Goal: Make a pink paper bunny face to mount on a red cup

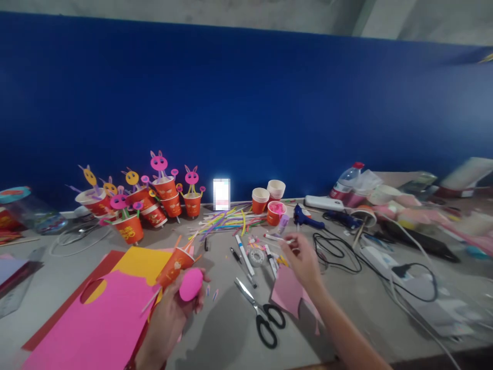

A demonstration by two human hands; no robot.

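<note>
A bright pink paper oval is held in my left hand, the fingers curled beneath it. Just behind that hand an orange-red paper cup leans with thin sticks poking from it; whether the hand touches the cup I cannot tell. My right hand is closed in a pinch on a slim white pen-like stick with a reddish end. Below its wrist are pink paper scraps. Black-handled scissors lie partly open between my hands. Two small ear-shaped paper pieces rest beside my left fingers.
Pink and yellow paper sheets lie at left. Several decorated cups stand against the blue partition. Coloured sticks, markers, a tape roll and stacked cups fill the middle. A blue glue gun and cables lie right.
</note>
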